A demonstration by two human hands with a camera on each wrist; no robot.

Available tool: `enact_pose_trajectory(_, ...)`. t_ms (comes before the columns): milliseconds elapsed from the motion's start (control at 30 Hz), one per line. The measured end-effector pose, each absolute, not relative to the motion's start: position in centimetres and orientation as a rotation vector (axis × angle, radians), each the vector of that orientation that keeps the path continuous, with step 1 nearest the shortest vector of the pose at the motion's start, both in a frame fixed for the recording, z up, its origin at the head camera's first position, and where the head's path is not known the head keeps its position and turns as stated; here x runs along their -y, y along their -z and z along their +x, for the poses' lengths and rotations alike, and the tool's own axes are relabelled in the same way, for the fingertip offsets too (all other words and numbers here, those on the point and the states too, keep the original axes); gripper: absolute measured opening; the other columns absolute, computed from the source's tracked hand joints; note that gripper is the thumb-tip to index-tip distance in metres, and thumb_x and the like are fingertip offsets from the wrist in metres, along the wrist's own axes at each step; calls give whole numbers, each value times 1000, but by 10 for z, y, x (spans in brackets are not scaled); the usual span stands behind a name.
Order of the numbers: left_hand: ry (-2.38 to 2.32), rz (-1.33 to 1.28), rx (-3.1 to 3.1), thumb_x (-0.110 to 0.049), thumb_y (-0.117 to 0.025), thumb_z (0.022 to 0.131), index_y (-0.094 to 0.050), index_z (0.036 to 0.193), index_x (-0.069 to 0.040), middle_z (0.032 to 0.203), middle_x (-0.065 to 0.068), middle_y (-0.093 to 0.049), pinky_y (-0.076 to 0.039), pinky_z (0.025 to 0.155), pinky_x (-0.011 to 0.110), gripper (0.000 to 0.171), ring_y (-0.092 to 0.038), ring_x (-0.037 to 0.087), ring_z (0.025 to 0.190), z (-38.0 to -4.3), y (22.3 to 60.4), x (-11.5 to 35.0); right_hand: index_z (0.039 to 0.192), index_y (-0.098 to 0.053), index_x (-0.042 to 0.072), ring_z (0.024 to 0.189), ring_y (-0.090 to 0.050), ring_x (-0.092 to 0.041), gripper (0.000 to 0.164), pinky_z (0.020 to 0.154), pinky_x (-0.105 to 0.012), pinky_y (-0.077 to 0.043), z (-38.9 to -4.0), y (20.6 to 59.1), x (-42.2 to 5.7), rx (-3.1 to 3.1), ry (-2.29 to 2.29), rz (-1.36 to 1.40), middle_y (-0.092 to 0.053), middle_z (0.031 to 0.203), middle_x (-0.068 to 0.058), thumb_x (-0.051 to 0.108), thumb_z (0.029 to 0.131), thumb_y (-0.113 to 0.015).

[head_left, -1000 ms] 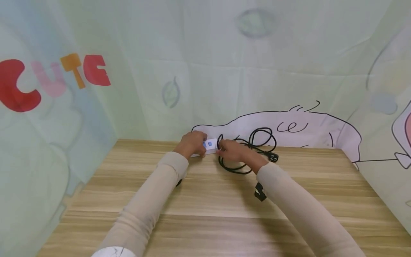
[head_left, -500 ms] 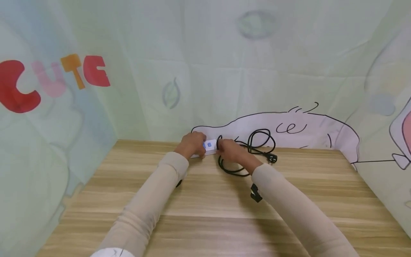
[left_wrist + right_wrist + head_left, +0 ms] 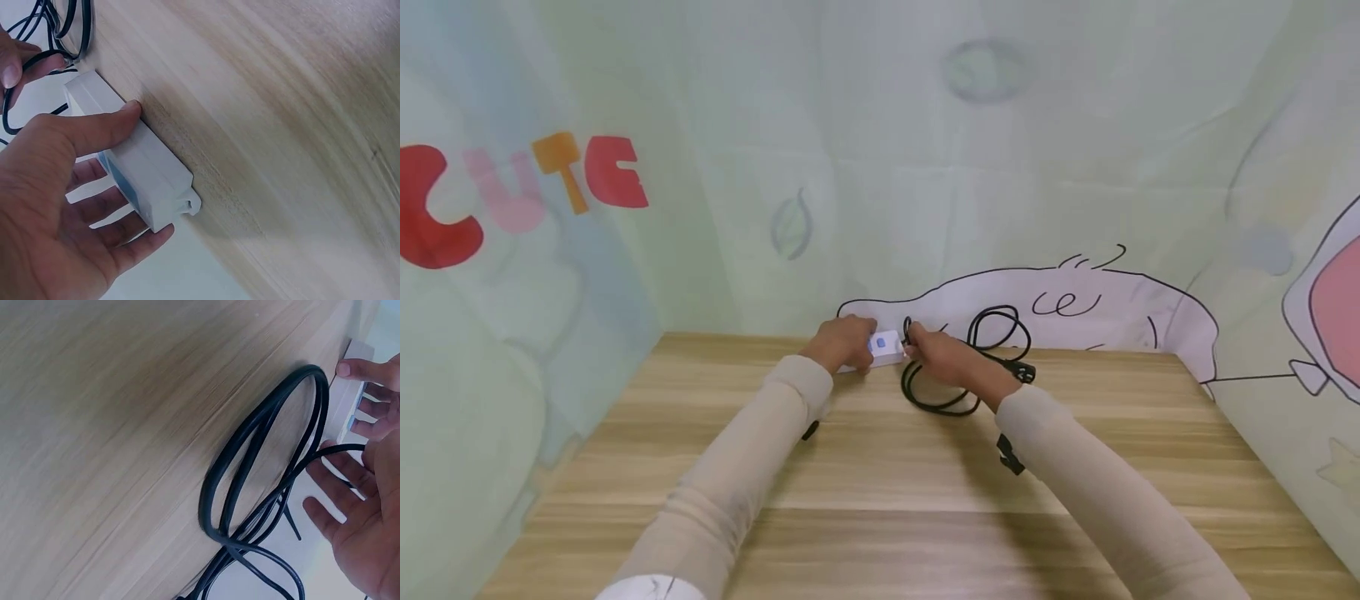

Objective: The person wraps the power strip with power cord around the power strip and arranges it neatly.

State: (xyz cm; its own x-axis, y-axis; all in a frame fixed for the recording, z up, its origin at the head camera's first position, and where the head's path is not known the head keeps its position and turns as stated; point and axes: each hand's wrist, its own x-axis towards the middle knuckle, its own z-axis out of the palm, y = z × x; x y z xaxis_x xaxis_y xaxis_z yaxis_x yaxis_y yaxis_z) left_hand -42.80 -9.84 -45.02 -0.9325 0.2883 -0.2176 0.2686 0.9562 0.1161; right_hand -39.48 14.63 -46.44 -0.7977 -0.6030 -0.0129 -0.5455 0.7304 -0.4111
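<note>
the white power strip (image 3: 150, 162) sat at the far edge of the wood-grain desk (image 3: 880, 483), close to the printed backdrop (image 3: 880, 108). the left hand (image 3: 838, 342) had its grip clamped on the strip, thumb along one long side and fingers on the other; the right hand (image 3: 946, 357) had its grip pinched on the black cord (image 3: 230, 540), just beside the strip's end. the step in hand seemed to be handling the cord there, and it likely called for a steady strip, a gentle curve rather than a kink, and no tugging. a snag in the cord's loose loops could have dragged the plug (image 3: 1025, 372) to the right. the desk's top was pale and streaked. around it hung the pastel backdrop, creased in places, with "cute" lettering (image 3: 557, 154) at left and a balloon print (image 3: 1339, 308) at right.
</note>
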Motion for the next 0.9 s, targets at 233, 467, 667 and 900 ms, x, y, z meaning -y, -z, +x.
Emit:
enact_pose_trajectory(233, -84, 509, -2912, -32, -92, 81, -62, 144, -18, 128, 8, -75, -56, 85, 48, 71, -66, 26, 109, -423, 451, 103, 128, -43, 13, 77, -53, -21, 29, 71, -40, -45, -371, 442, -142, -2745, 622, -996, -56, 92, -4, 41, 123, -35)
enact_pose_trajectory(467, -72, 710, -3049, -41, -87, 85, -58, 157, -16, 125, 8, -76, -50, 75, 42, 82, -64, 24, 103, -421, 457, 105, 130, -45, 17, 79, -55, -18, 35, 74, -36, -45, -392, 464, -157, -2781, 648, -1181, -57, 92, -1, 49, 123, -32)
enact_pose_trajectory(667, -155, 870, -3153, -39, -84, 86, -61, 131, -18, 104, 4, -71, -38, 59, 38, 54, -65, 25, 86, -422, 466, 108, 130, -47, 18, 83, -58, -17, 33, 76, -38, -47, -381, 453, -158, -2742, 665, -1292, -59, 96, -1, 48, 123, -34)
enact_pose_trajectory(900, -296, 989, -3195, -38, -82, 88, -60, 132, -23, 106, 2, -70, -48, 63, 43, 52, -66, 26, 87, -427, 466, 111, 122, -53, 8, 78, -51, -16, 15, 77, -34, -44, -330, 401, -147, -2671, 668, -1202, -51, 87, -1, 21, 123, -45)
